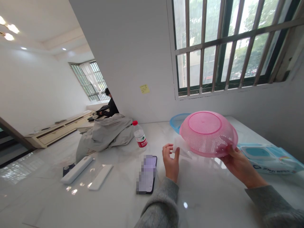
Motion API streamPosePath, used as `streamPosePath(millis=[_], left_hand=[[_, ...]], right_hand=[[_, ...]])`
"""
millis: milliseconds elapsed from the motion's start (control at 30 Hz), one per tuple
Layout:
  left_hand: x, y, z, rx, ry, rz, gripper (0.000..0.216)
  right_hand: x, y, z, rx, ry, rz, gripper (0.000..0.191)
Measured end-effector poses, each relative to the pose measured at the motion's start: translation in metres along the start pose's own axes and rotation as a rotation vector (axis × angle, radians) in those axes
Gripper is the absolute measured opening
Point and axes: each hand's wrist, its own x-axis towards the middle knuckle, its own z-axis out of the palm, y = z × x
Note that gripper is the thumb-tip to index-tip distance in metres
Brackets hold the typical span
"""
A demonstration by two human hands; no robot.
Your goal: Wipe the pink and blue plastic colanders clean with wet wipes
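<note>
My right hand [234, 158] grips the rim of a pink plastic mesh basket [206, 133], which is turned so its round base faces up and toward me. The basket tilts above the white table. To its left, my left hand [171, 161] is raised over the tabletop, thumb and curled fingers apart. A clear, film-like piece [184, 152] shows beside the left thumb; whether the hand touches it I cannot tell. Partly hidden behind the pink basket is a blue basket [178, 122].
A phone [146, 174] lies left of my left hand, below a red-capped bottle [140, 134]. Grey cloth [108, 133] and two white, long objects [78, 169] lie farther left. A blue wipes pack [270, 158] sits at right. Another person [111, 106] is in the background.
</note>
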Motion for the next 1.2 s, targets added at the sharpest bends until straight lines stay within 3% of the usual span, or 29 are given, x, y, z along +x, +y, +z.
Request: streamPosePath(millis=[133,267,367,533,733,967,1200], left_hand=[[0.003,0.003,-0.004,0.096,0.112,0.046,0.033],[0.003,-0.005,-0.003,0.117,0.021,-0.074,0.053],[0.000,-0.010,0.000,-0.019,-0.038,-0.225,0.057],[-0.002,-0.014,0.007,-0.295,-0.118,-0.337,0.043],[-0.002,-0.011,0.010,-0.608,-0.101,-0.518,0.034],[-0.004,-0.009,0.010,-0.556,-0.142,-0.497,0.031],[-0.006,-0.017,0.010,-0.252,-0.248,-0.350,0.043]], right_hand=[[0.001,0.000,-0.001,-0.008,0.007,-0.015,0.043],[0.001,0.000,-0.002,-0.037,-0.008,-0.024,0.037],[0.001,0.000,-0.001,-0.048,-0.014,-0.025,0.039],[0.000,0.000,0.000,-0.053,-0.005,-0.026,0.043],[-0.002,-0.001,0.002,-0.032,0.008,0.000,0.046],[-0.002,-0.001,0.003,-0.031,0.000,0.000,0.046],[-0.001,-0.001,0.003,-0.072,-0.008,0.007,0.045]])
